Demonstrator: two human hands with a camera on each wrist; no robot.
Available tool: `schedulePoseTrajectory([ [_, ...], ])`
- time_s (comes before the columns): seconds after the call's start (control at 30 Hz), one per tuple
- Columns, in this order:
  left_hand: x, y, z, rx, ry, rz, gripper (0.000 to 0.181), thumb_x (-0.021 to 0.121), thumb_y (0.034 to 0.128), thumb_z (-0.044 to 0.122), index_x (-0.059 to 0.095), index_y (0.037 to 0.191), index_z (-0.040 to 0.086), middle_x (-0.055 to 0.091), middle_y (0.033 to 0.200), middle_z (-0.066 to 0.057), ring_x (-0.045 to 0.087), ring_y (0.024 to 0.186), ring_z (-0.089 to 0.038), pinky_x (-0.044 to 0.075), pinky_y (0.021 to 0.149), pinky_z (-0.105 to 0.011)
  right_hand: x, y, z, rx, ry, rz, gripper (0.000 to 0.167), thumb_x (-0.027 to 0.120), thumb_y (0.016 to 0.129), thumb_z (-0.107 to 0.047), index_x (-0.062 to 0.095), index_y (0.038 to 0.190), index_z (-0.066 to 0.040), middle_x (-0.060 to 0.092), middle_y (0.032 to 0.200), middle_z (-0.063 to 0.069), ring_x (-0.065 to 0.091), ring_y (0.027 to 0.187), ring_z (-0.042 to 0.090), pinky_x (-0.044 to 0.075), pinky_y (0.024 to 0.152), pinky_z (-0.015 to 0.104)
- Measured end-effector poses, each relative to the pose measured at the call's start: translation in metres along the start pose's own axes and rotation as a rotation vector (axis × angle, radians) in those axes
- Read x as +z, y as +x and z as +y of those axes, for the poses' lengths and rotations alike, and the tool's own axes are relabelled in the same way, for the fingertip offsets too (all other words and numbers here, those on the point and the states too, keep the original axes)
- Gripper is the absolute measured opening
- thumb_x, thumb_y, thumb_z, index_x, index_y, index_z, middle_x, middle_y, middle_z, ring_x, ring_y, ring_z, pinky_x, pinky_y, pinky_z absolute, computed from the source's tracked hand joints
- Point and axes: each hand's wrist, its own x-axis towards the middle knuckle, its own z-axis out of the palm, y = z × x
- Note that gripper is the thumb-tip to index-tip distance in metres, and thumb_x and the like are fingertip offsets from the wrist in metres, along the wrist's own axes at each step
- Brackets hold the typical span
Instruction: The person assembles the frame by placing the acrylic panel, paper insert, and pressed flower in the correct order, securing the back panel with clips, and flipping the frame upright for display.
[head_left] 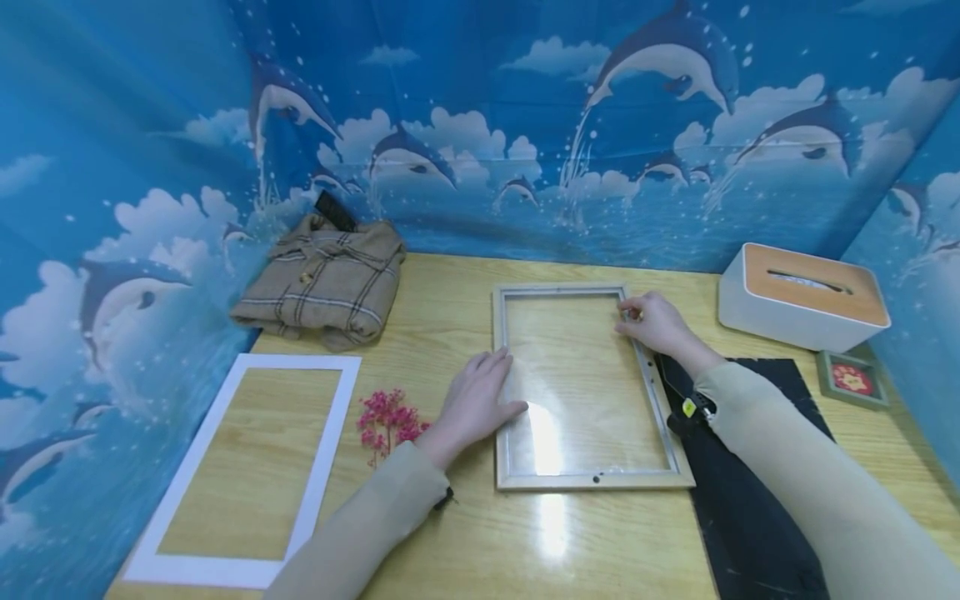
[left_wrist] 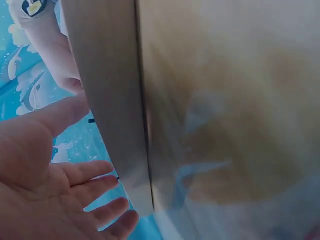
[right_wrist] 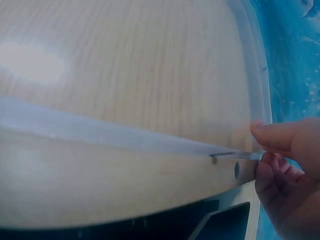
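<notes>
Frame (head_left: 555, 482): pale wood, smooth, with a low sheen
Clear sheet (head_left: 577, 375): transparent and glossy, with a bright glare; glass or plastic, cannot tell
White surround (head_left: 210, 572): looks like paper or card, smooth and matt
Black board (head_left: 738, 525): mostly matt, with pale scuffs
Box (head_left: 772, 308): white, smooth, plastic-looking
Box lid (head_left: 825, 304): wood-look, smooth
Worktop (head_left: 442, 333): wood-grained, smooth, glossy enough to mirror light
Folded garment (head_left: 322, 283): checked woven cloth, soft and matt
Backdrop (head_left: 465, 200): printed cloth, lightly creased
Sleeves (head_left: 817, 475): plain matt cloth
</notes>
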Motion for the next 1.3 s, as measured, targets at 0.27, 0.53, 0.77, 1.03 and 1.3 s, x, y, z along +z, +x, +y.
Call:
schedulePoseTrajectory([
  [0.27,-0.008,0.026,0.000,-0.083,-0.066,0.022,0.081,0.073,0.0821,0.041,0.037,0.143,0.002,0.028,0.152,-0.015,0.027,0.138,-0.032,0.024,0.112,-0.045,0.000,0.007,-0.006,0.010,-0.017,-0.003,0.038,0.065,0.090,-0.014,0.058,0.121,0.007,0.049,0.100,0.019,0.046,0.086,0.032,0.040,0.069,0.043],
  [0.53,-0.002,0.026,-0.003,-0.161,-0.243,-0.031,0.088,0.076,0.0804,0.032,0.028,0.147,-0.001,0.028,0.152,-0.018,0.027,0.139,-0.031,0.021,0.113,-0.040,0.011,0.042,-0.033,-0.138,-0.159,0.013,0.038,0.060,0.094,-0.014,0.056,0.129,-0.001,0.054,0.124,0.022,0.046,0.116,0.040,0.035,0.100,0.055],
  [0.77,0.002,0.024,-0.001,-0.146,-0.258,-0.017,0.081,0.071,0.0860,0.030,0.027,0.147,-0.001,0.026,0.153,-0.016,0.027,0.139,-0.029,0.020,0.113,-0.039,0.018,0.066,-0.042,-0.154,-0.091,-0.034,0.021,0.053,0.097,-0.006,0.063,0.112,0.003,0.059,0.111,0.021,0.052,0.108,0.037,0.041,0.094,0.050],
  [1.03,0.002,0.025,-0.001,-0.134,-0.227,-0.019,0.080,0.070,0.0866,0.028,0.027,0.147,-0.002,0.025,0.153,-0.016,0.025,0.140,-0.027,0.019,0.114,-0.037,0.014,0.076,-0.036,-0.090,0.052,-0.065,0.011,0.053,0.096,-0.003,0.063,0.102,0.000,0.059,0.103,0.018,0.055,0.096,0.032,0.046,0.082,0.046],
  [1.3,0.002,0.027,-0.001,-0.127,-0.200,-0.008,0.080,0.071,0.0861,0.025,0.027,0.145,-0.006,0.023,0.154,-0.017,0.024,0.140,-0.028,0.018,0.114,-0.035,0.009,0.079,-0.037,-0.159,0.048,-0.099,0.013,0.065,0.090,-0.007,0.066,0.101,0.001,0.064,0.100,0.017,0.058,0.095,0.031,0.048,0.083,0.045],
])
